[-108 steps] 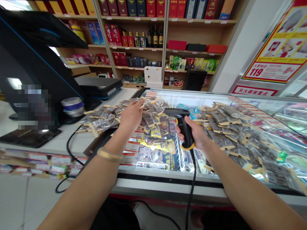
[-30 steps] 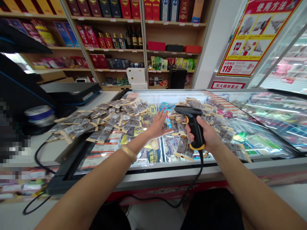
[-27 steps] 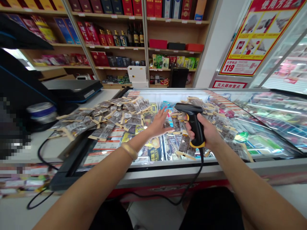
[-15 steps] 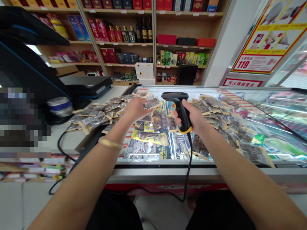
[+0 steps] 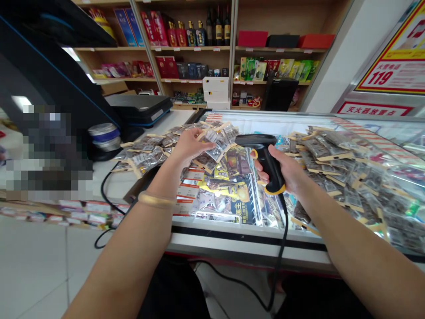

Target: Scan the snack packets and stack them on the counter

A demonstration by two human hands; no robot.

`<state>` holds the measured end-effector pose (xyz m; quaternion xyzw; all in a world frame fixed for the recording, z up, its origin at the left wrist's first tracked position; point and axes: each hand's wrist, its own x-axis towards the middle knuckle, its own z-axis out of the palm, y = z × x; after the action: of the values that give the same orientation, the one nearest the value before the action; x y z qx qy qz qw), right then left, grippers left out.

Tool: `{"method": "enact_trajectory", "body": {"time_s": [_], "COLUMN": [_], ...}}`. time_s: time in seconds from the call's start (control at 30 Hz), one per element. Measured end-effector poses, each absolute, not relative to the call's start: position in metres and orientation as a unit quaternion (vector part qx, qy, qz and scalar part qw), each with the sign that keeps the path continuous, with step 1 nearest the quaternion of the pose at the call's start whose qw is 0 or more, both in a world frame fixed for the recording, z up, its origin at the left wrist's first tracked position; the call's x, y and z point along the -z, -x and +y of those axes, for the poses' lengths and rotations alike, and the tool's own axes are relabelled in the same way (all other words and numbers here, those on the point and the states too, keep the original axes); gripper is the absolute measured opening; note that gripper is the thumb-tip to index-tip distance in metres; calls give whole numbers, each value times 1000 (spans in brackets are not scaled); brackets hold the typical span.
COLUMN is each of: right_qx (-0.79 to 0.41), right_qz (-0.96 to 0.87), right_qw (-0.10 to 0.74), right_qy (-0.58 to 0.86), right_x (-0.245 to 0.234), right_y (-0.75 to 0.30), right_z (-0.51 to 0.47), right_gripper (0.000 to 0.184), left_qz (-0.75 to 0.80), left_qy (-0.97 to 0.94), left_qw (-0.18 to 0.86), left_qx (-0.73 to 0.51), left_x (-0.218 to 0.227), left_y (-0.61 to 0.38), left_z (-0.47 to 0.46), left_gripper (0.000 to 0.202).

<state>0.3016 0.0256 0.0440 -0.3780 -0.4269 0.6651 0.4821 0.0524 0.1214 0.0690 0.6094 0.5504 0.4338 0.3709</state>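
My right hand (image 5: 292, 170) is wrapped round the grip of a black and yellow handheld barcode scanner (image 5: 270, 164), its head pointing left and its cable hanging from the base. To the left, my left hand (image 5: 190, 148) pinches a small clear packet (image 5: 217, 144) with dark contents and a tan top strip; the thumb lies over it and the fingers behind are partly hidden. Similar packets (image 5: 146, 153) lie in a pile beside and behind my left hand. A larger heap of packets (image 5: 332, 155) spreads on the glass to the right of the scanner.
Under the glass top of the freezer (image 5: 212, 237) lie yellow and blue food bags (image 5: 229, 188). On the left counter stand a black scale (image 5: 139, 106), a dark screen stand (image 5: 66, 75) and round tins (image 5: 104, 137). Stocked shelves (image 5: 192, 48) line the back. The scanner cable (image 5: 282, 257) loops down in front.
My view has turned, shifting the scene rightward. The packet at my left hand now sits nearer the scanner head and shows more of its face. My right hand keeps hold of the scanner.
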Motion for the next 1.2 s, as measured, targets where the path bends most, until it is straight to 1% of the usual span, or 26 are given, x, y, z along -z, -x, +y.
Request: {"method": "enact_trajectory", "body": {"time_s": [0.07,0.17,0.3,0.37,0.57,0.77,0.97,1.1,1.2], "right_qx": [-665,-668,-669,-668,-663,-670,-673,-674,-665], "right_qz": [-438,-453,-461,-468,-492,-499,-493,-482,-465], "right_qw": [476,459,446,442,429,418,424,433,462], "right_qy": [373,372,374,373,366,356,353,355,357], "right_x": [-45,-46,-46,-45,-44,-41,-40,-41,-46], "right_y": [-302,-300,-297,-297,-300,-302,-302,-298,-297], "right_z": [23,21,18,18,19,21,20,20,19], "right_gripper": [53,55,66,68,63,58,63,60,57], "left_qz": [519,488,494,500,505,498,503,503,494], "left_qy": [-551,-515,-511,-514,-520,-520,-518,-515,-516], "left_qw": [443,484,488,487,481,488,487,488,491], "left_qx": [-480,-513,-506,-499,-494,-493,-491,-492,-498], "left_x": [-70,-69,-64,-63,-60,-60,-60,-60,-58], "left_y": [-54,-55,-55,-55,-55,-56,-56,-55,-58], "left_z": [120,121,124,125,127,127,127,128,128], "left_gripper": [45,48,48,46,43,44,44,43,42]}}
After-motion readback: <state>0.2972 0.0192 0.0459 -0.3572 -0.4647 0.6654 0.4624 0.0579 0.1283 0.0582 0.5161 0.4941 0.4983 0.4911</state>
